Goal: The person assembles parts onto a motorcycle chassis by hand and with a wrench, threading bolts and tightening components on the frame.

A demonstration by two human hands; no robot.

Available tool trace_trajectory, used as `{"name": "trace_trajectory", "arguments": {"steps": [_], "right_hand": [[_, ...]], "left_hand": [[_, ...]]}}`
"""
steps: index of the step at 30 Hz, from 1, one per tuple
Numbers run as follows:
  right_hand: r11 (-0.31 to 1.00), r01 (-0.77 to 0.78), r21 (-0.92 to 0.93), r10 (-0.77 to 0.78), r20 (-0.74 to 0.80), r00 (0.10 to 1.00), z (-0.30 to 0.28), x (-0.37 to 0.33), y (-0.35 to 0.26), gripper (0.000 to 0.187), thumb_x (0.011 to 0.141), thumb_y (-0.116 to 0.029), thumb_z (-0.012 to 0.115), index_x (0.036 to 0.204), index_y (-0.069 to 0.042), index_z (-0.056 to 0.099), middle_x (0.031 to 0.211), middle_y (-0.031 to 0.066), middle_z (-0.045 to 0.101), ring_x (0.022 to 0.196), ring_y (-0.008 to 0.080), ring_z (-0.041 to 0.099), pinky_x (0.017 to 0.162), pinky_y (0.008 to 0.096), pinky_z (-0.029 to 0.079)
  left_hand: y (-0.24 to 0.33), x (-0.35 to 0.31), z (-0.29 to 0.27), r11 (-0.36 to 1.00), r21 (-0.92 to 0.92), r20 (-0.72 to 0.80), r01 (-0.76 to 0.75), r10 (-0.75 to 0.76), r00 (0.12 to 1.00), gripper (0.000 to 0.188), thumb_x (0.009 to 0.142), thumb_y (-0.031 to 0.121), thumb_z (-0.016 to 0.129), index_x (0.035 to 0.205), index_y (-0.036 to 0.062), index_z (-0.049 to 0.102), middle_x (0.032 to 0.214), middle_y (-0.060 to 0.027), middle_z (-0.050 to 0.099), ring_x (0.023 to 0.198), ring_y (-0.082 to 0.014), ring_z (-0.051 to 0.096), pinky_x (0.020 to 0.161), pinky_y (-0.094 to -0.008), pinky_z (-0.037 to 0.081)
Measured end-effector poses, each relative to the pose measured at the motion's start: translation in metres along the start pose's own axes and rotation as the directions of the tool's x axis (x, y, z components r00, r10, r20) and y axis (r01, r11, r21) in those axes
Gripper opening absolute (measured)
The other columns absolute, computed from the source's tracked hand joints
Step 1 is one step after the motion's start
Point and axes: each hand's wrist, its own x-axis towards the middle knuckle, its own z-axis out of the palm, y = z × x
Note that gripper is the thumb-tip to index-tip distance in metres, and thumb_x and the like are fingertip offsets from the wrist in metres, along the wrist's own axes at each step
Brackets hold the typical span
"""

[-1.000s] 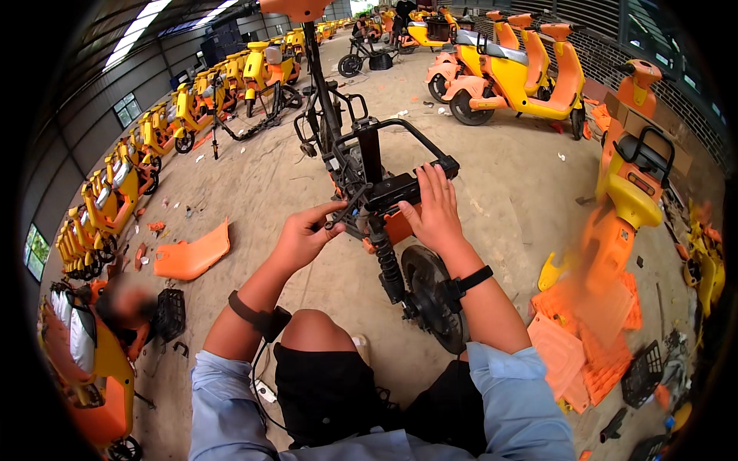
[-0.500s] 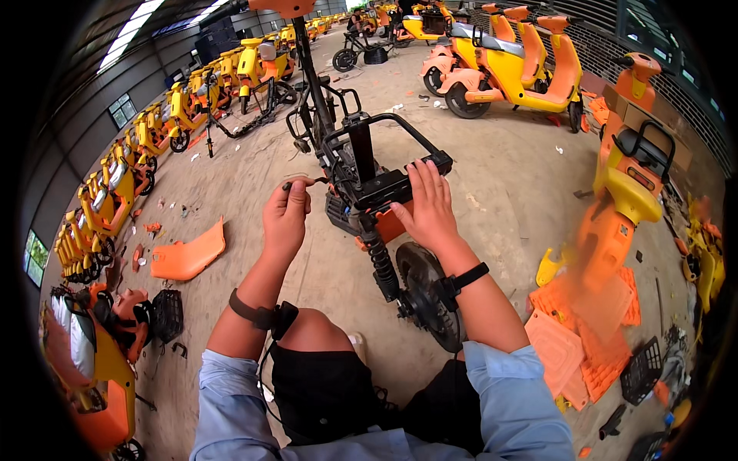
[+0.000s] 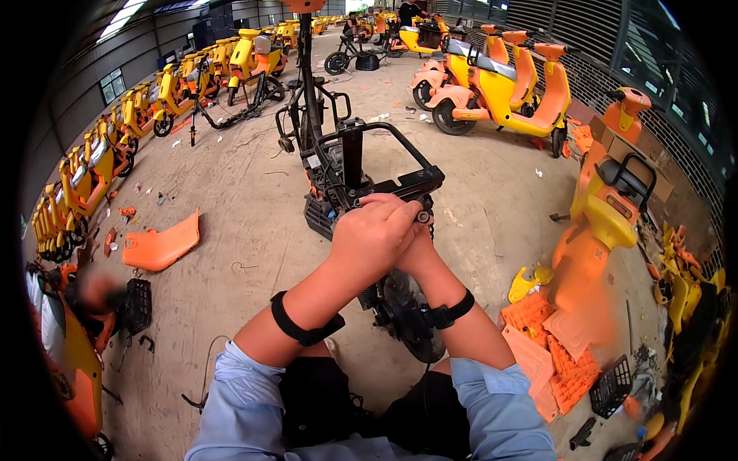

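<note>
A stripped black electric scooter frame (image 3: 411, 183) stands in front of me, its rear end toward me and its rear wheel (image 3: 406, 307) below my wrists. My left hand (image 3: 370, 237) reaches across to the right, its fingers curled at the back edge of the frame's rear bracket. Close against it and partly behind it is my right hand (image 3: 419, 252), its fingers mostly hidden. What lies between the two hands cannot be made out. A small round bolt-like end (image 3: 423, 217) shows just beyond the left fingers.
An orange body panel (image 3: 163, 242) lies on the floor at left. Orange mats and panels (image 3: 550, 353) and a black basket (image 3: 613, 386) lie at right, near an orange-yellow scooter (image 3: 603, 223). Rows of yellow scooters (image 3: 92, 184) line the left wall. Another person (image 3: 410, 14) stands far back.
My left hand has left the small dark piece's former place at the frame's left and crossed right to meet my right hand. The right hand, flat on the bracket before, has dropped lower.
</note>
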Motion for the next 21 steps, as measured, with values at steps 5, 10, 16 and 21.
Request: {"name": "trace_trajectory", "arguments": {"steps": [5, 10, 16, 21], "right_hand": [[0.722, -0.309, 0.619, 0.453, -0.085, 0.888, 0.001, 0.002, 0.005, 0.021, 0.105, -0.022, 0.066, 0.111, -0.002, 0.068, 0.096, 0.0065, 0.072, 0.086, 0.0121, 0.067, 0.078, 0.0279, 0.054], [0.392, -0.441, 0.807, 0.63, 0.114, 0.768, -0.006, 0.018, 0.014, 0.027, 0.108, -0.024, 0.058, 0.116, 0.001, 0.061, 0.095, 0.011, 0.07, 0.082, 0.0182, 0.071, 0.074, 0.0313, 0.061], [0.323, -0.501, 0.803, 0.687, 0.165, 0.708, 0.024, 0.026, 0.03, 0.024, 0.107, -0.023, 0.059, 0.111, 0.001, 0.06, 0.089, 0.0128, 0.072, 0.072, 0.0189, 0.072, 0.062, 0.0281, 0.06], [0.286, -0.487, 0.825, 0.667, 0.194, 0.72, 0.021, 0.029, 0.043, 0.024, 0.106, -0.023, 0.061, 0.111, 0.0, 0.06, 0.09, 0.0141, 0.073, 0.07, 0.0176, 0.072, 0.057, 0.0261, 0.058]], "left_hand": [[-0.019, -0.016, -0.008, 0.964, -0.206, 0.029, 0.167, -0.165, 0.986, 0.038, 0.085, 0.019, 0.082, 0.122, 0.0106, 0.074, 0.081, -0.0072, 0.071, 0.068, -0.0254, 0.068, 0.06, -0.0332, 0.054], [-0.067, -0.038, 0.006, 0.728, -0.28, 0.227, 0.625, -0.583, 0.78, 0.034, 0.098, 0.023, 0.074, 0.129, 0.0098, 0.07, 0.066, -0.0059, 0.06, 0.058, -0.0145, 0.055, 0.056, -0.0316, 0.046], [-0.096, -0.072, 0.025, 0.692, -0.336, 0.295, 0.639, -0.567, 0.769, 0.04, 0.097, 0.023, 0.076, 0.134, 0.0099, 0.067, 0.062, -0.0043, 0.053, 0.056, -0.0141, 0.048, 0.055, -0.0318, 0.043], [-0.102, -0.069, 0.02, 0.597, -0.38, 0.305, 0.706, -0.64, 0.705, 0.043, 0.095, 0.024, 0.076, 0.134, 0.008, 0.066, 0.062, -0.0059, 0.054, 0.055, -0.0164, 0.051, 0.055, -0.0329, 0.044]]}}
